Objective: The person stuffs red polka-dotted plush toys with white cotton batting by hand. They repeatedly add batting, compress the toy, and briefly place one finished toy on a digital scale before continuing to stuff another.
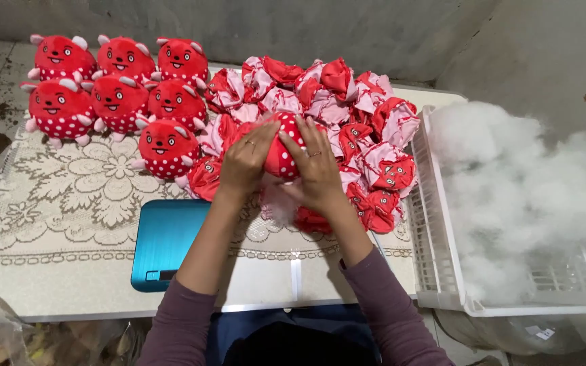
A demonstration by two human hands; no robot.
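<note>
Head view: my left hand point(244, 165) and right hand point(317, 166) are closed in a tight grip on a half-stuffed red plush toy point(281, 146), mid-desk, before the unstuffed skins point(374, 135). Risk: white stuffing point(278, 203) trailing beneath may pull out if my squeeze shifts.

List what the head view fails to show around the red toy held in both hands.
- Face of the red spotted toy: covered by the left hand and right hand.
- Toy's underside and opening: hidden behind both palms.
- Display of the teal scale: too small.
- Bottom of the white basket: buried under stuffing.
</note>
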